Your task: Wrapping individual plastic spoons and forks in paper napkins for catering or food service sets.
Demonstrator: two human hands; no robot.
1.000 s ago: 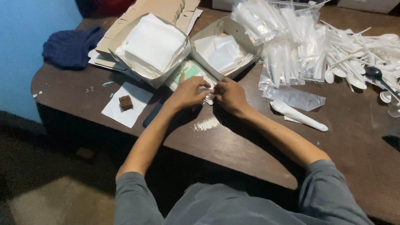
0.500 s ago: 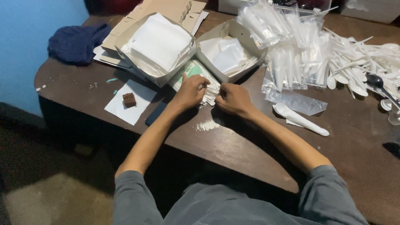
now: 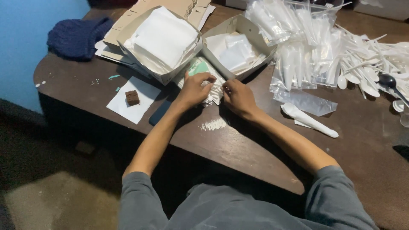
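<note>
Napkin (image 3: 214,94), white and partly folded, sits on the dark wooden table (image 3: 238,149) just in front of the two open cardboard boxes, between both hands. Its long axis cannot be told for sure, since the hands cover most of it; the part that shows runs roughly from the near edge of the table toward the boxes. The left hand (image 3: 195,89) is curled over its left side, fingers pinching the paper. The right hand (image 3: 238,97) is closed on its right edge, thumb and fingers gripping it. The left box (image 3: 158,42) holds a stack of white napkins; the right box (image 3: 238,51) holds folded ones. A wrapped spoon (image 3: 309,120) lies well to the right, pointing down-right. A small brown cube (image 3: 132,97) rests on a white sheet (image 3: 128,111) to the left.
</note>
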